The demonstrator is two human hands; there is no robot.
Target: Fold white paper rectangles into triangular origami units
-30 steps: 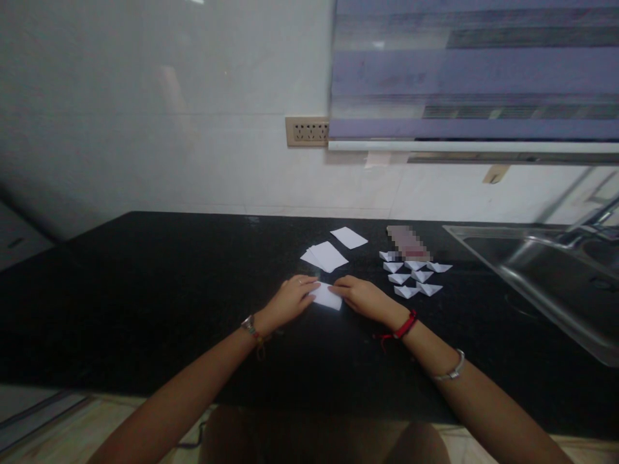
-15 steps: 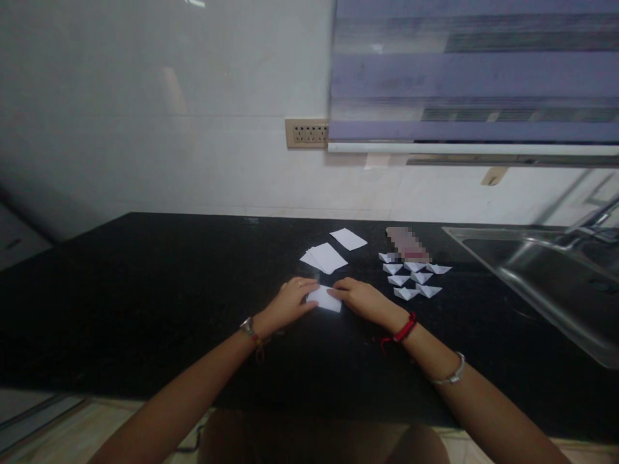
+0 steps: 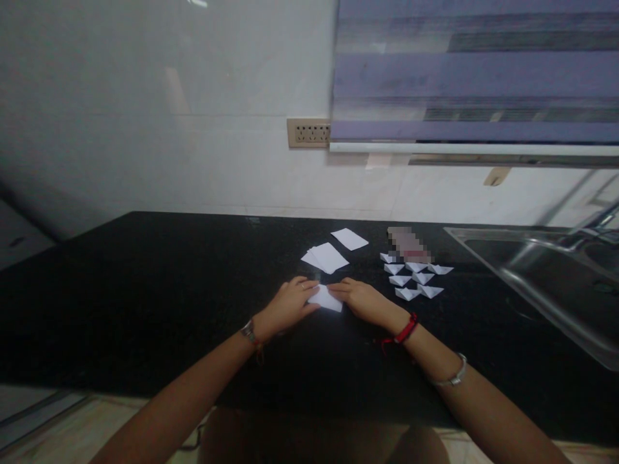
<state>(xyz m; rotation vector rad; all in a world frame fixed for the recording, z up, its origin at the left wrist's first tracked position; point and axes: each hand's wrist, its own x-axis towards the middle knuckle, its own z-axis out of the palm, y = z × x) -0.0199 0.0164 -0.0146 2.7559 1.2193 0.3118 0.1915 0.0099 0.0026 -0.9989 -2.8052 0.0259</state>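
Note:
A white sheet of paper [image 3: 327, 300], which looks folded, lies on the black counter between my two hands. My left hand [image 3: 292, 300] grips its left edge, with the thumb at the near side and the fingers at the far side. At the right, my right hand [image 3: 358, 296] has its fingers on the paper's upper right part. Just beyond the hands is a small fanned stack of white paper sheets [image 3: 329, 258]. To the right of my right hand sit several folded paper boats [image 3: 407, 294] in loose rows.
A single white sheet [image 3: 349, 239] lies behind the stack. A blurred-out flat object [image 3: 409, 243] rests behind the paper boats. The metal sink [image 3: 512, 277] is set into the black counter [image 3: 145, 290] at right. A wall socket [image 3: 309, 133] and striped blind [image 3: 474, 77] are behind.
Both hands stay on the paper. The right fingers have shifted slightly on its upper edge, the thumb less visible now. The whole view has moved a little.

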